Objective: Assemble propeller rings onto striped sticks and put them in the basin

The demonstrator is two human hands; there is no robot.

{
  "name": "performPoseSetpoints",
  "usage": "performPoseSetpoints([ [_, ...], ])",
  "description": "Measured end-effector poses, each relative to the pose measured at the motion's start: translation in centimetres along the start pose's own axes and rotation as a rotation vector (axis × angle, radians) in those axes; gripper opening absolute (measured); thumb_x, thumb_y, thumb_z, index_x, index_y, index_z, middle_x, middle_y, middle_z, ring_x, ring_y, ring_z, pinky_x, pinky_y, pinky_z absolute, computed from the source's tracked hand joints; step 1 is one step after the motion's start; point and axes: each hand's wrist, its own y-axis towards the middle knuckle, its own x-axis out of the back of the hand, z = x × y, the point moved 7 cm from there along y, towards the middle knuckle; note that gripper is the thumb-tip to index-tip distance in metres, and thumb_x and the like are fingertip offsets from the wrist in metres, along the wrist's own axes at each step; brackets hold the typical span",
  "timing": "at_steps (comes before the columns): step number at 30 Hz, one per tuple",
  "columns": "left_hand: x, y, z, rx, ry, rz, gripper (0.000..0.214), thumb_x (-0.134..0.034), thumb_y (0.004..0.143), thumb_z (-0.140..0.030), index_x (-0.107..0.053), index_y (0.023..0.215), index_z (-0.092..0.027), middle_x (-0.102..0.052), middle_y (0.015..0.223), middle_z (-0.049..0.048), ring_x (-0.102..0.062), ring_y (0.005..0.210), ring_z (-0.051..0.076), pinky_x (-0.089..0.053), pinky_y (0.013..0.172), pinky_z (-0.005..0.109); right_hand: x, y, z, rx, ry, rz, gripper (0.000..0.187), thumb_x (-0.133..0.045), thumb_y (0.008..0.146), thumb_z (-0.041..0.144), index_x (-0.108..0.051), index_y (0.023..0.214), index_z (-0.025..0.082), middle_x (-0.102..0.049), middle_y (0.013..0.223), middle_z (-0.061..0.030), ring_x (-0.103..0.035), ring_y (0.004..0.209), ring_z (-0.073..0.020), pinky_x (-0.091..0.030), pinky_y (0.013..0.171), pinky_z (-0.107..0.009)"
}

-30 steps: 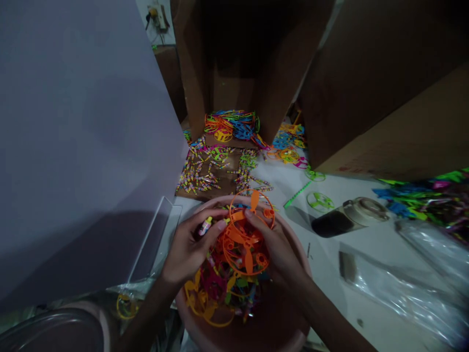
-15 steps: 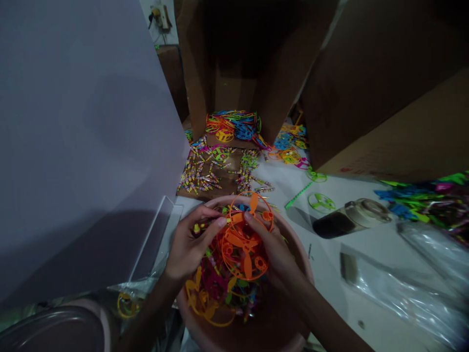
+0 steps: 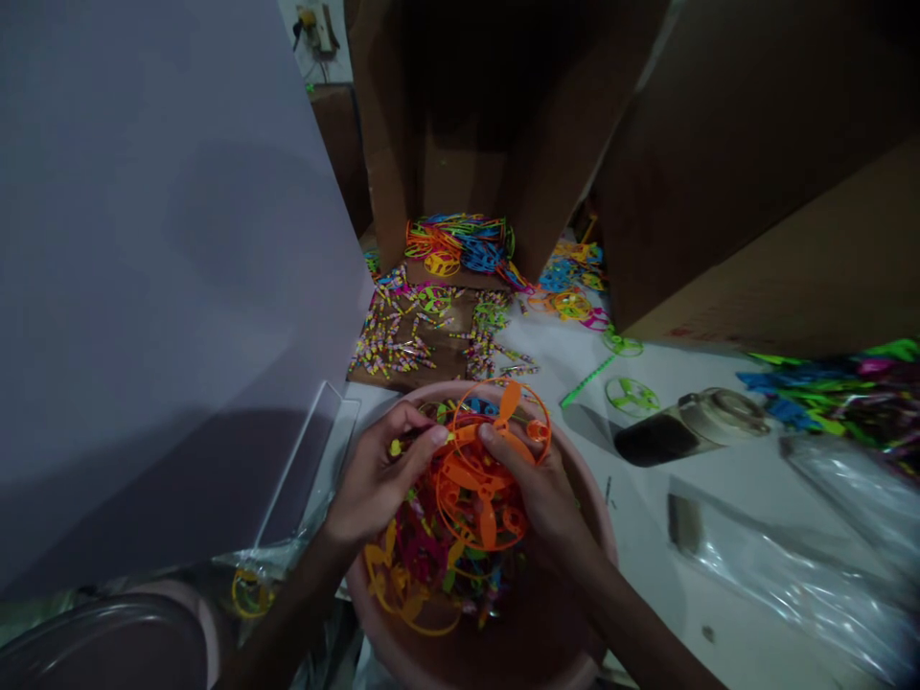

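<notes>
Over the pink basin, my left hand pinches a small stick-like piece with a yellow end; most of it is hidden by my fingers. My right hand grips an orange ringed propeller with thumb on top, and its left side meets the small piece at my left fingertips. Another orange ringed propeller shows just below, partly under the first; whether my right hand holds it too, I cannot tell. Yellow ringed propellers and other coloured pieces lie in the basin.
Ahead, an open cardboard box holds a heap of coloured propellers. Small striped sticks lie scattered before it. To the right are a green ringed propeller, a bottle and clear plastic bags. A grey panel stands left.
The orange propeller in my right hand has turned and shifted slightly right. My left hand keeps its pinch at nearly the same spot, its fingertips still against the propeller's side.
</notes>
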Motion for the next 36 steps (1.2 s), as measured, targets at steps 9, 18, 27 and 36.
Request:
performPoseSetpoints([
  [9,-0.4,-0.1,-1.1,-0.066,0.099,-0.013,0.023,-0.061,0.092,-0.035,-0.055,0.076,-0.019,-0.060,0.072,-0.0033,-0.055,0.069,0.012,-0.043,0.062,0.022,0.2,-0.1,0.2,0.087,-0.056,-0.034,0.023,-0.085,0.076,0.040,-0.076,0.088,0.023,-0.074,0.079,-0.0005,-0.067,0.068,-0.0177,-0.057,0.063,-0.028],
  [18,-0.5,0.0,-0.6,-0.096,0.218,0.036,0.024,-0.058,0.093,-0.038,-0.053,0.078,-0.020,-0.060,0.076,-0.0012,-0.057,0.073,0.015,-0.044,0.062,0.023,0.7,-0.2,-0.5,0.063,-0.061,-0.035,0.023,-0.085,0.076,0.040,-0.077,0.092,0.025,-0.078,0.089,-0.0021,-0.072,0.076,-0.0226,-0.060,0.069,-0.033],
  [27,-0.6,0.9,-0.8,-0.081,0.118,0.018,0.020,-0.062,0.093,-0.033,-0.060,0.079,-0.019,-0.058,0.071,-0.0033,-0.053,0.065,0.010,-0.041,0.059,0.020,0.4,0.6,0.0,0.021,-0.074,0.005,0.029,-0.084,0.075,0.044,-0.078,0.093,0.023,-0.079,0.088,-0.0034,-0.073,0.076,-0.0237,-0.058,0.072,-0.035],
  [36,5.2,1.1,0.7,-0.125,0.128,-0.335,0.027,-0.061,0.094,-0.041,-0.055,0.078,-0.020,-0.049,0.059,-0.0067,-0.044,0.050,0.009,-0.036,0.049,0.020,3.4,1.6,2.3,0.068,-0.074,-0.037,0.048,-0.085,0.074,0.034,-0.071,0.120,0.034,-0.077,0.109,0.0004,-0.073,0.084,-0.0204,-0.058,0.075,-0.033],
])
